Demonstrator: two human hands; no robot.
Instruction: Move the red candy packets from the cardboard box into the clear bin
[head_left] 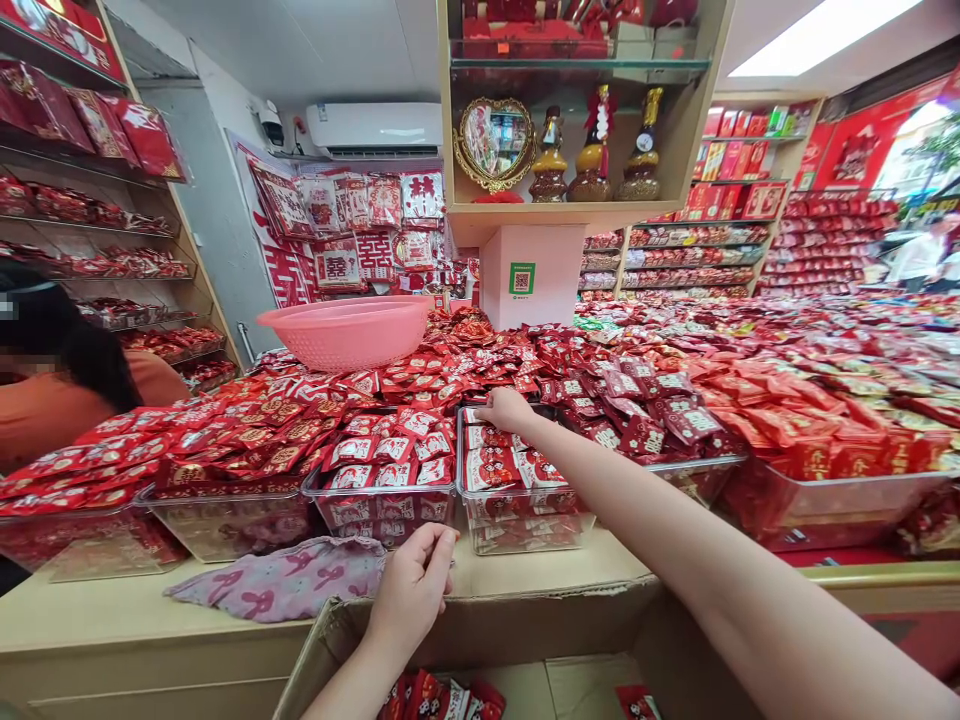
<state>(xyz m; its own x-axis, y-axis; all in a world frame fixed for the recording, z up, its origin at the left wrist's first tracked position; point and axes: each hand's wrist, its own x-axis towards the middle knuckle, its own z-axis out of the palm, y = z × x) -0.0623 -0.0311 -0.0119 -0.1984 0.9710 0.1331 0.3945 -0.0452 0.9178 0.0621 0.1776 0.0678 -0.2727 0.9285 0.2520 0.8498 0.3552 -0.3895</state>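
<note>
My right hand (507, 409) reaches far forward over a clear plastic bin (525, 520) of red-and-white candy packets (499, 468). Its fingers are curled down onto the packets at the bin's far edge; what they grip, if anything, is hidden. My left hand (412, 588) hovers near the counter's front edge above an open cardboard box (480, 625), fingers pinched together, with nothing visible in them. Several red packets (442, 698) lie in the bottom of the box.
Clear bins of red packets (247, 440) run along the counter (90, 620). A pink basket (349, 335) sits on the heap behind. A purple patterned cloth (289, 580) lies on the counter. A person in orange (52, 400) stands at left. Shelves line the walls.
</note>
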